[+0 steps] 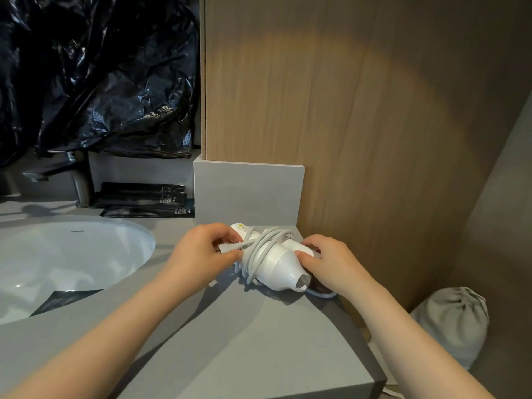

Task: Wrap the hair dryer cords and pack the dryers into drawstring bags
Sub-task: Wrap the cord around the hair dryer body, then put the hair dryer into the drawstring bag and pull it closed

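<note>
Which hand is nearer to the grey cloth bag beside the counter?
Right. The right hand holds the dryer on the side toward the bag, which lies lower down; the left hand pinches the cord on the far side, toward the sink.

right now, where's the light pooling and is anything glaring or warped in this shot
Head view: warm light pools on the brown wood-grain wall panel; white glare flecks the crumpled black plastic sheet; forearm shadows fall on the grey countertop; wide-angle bowing curves its edge.
</note>
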{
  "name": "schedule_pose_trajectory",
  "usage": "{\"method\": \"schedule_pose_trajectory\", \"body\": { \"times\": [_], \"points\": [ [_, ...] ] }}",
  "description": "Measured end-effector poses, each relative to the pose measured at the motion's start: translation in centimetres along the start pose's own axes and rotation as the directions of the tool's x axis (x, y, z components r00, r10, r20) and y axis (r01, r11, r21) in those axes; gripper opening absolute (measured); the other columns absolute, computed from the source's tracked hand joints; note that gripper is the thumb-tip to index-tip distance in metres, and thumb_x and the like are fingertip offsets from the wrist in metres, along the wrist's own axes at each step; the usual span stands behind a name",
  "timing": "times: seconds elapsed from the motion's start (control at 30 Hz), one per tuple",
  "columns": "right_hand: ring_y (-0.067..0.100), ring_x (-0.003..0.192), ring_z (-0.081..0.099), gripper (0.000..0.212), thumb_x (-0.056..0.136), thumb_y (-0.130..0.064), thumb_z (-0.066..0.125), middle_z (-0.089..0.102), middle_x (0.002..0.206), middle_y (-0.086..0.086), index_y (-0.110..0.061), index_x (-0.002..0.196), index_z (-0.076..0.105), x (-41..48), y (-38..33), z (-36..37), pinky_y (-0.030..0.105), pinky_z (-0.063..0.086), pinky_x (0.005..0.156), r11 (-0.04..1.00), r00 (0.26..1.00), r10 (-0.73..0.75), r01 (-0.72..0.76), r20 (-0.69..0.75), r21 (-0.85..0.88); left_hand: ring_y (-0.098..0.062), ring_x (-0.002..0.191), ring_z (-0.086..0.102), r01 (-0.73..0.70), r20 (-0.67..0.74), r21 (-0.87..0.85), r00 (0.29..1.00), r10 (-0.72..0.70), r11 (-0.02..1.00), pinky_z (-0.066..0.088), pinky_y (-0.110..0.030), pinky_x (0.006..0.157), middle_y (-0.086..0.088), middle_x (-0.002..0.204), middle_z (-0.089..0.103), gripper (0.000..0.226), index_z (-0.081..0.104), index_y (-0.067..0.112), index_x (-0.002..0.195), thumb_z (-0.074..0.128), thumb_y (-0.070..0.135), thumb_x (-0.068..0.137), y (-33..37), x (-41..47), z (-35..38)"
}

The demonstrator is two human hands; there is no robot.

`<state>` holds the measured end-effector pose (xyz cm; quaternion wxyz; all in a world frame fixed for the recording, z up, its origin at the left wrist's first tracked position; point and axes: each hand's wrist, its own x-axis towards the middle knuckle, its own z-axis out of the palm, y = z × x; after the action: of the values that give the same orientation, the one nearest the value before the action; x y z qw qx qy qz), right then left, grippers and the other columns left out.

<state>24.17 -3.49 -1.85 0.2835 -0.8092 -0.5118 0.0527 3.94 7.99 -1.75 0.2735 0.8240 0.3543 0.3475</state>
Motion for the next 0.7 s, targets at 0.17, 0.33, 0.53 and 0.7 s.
{"method": "schedule_pose_trajectory", "body": {
  "times": [0.17, 0.33, 0.53, 0.7],
  "points": [
    [0.019, 0.091, 0.060, 0.030, 0.095, -0.040, 0.050, 0.065, 0.106, 0.001, -0.018, 0.113, 0.060, -0.7, 0.2, -0.3, 0.041, 0.054, 0.083, 0.999, 1.000, 0.006, -0.005, 0.010, -0.044, -0.017, 0.073, 0.060, -0.034, 0.003, 0.085, 0.999, 0.033, 0.996, 0.051, -0.035, 0.068, 0.005, 0.083, 0.067, 0.006, 0.067, 0.026, 0.091, 0.068, 0.028, 0.085, 0.3, -0.8, 0.4],
    [0.019, 0.091, 0.062, 0.030, 0.094, -0.037, 0.054, 0.065, 0.109, 0.001, -0.019, 0.119, 0.057, -2.3, 0.4, -2.0, 0.033, 0.055, 0.079, 0.965, 0.995, -0.064, 0.042, -0.076, -0.257, -0.018, 0.104, 0.055, -0.161, 0.014, 0.292, 0.986, 0.165, 0.943, 0.041, -0.025, 0.086, 0.001, 0.111, 0.061, 0.035, 0.061, 0.018, 0.120, 0.066, 0.028, 0.087, 1.1, -1.8, -0.5],
    [0.016, 0.091, 0.059, 0.031, 0.093, -0.041, 0.053, 0.064, 0.103, -0.003, -0.023, 0.117, 0.059, -6.3, 1.3, -5.3, 0.028, 0.050, 0.072, 0.885, 0.979, -0.173, 0.107, -0.104, -0.454, -0.021, 0.109, 0.055, -0.291, 0.099, 0.389, 0.956, 0.275, 0.874, 0.042, -0.027, 0.090, 0.002, 0.113, 0.061, 0.034, 0.062, 0.021, 0.119, 0.064, 0.031, 0.087, 4.9, -4.6, -1.8],
    [0.016, 0.095, 0.060, 0.034, 0.093, -0.043, 0.053, 0.065, 0.105, -0.003, -0.022, 0.119, 0.059, -11.5, 4.0, -7.8, 0.029, 0.049, 0.074, 0.863, 0.984, -0.148, 0.080, -0.097, -0.498, -0.017, 0.105, 0.058, -0.406, 0.177, 0.323, 0.913, 0.367, 0.855, 0.044, -0.028, 0.087, 0.004, 0.110, 0.065, 0.028, 0.066, 0.021, 0.112, 0.064, 0.033, 0.086, 9.2, -9.5, 0.2]
  ]
}}
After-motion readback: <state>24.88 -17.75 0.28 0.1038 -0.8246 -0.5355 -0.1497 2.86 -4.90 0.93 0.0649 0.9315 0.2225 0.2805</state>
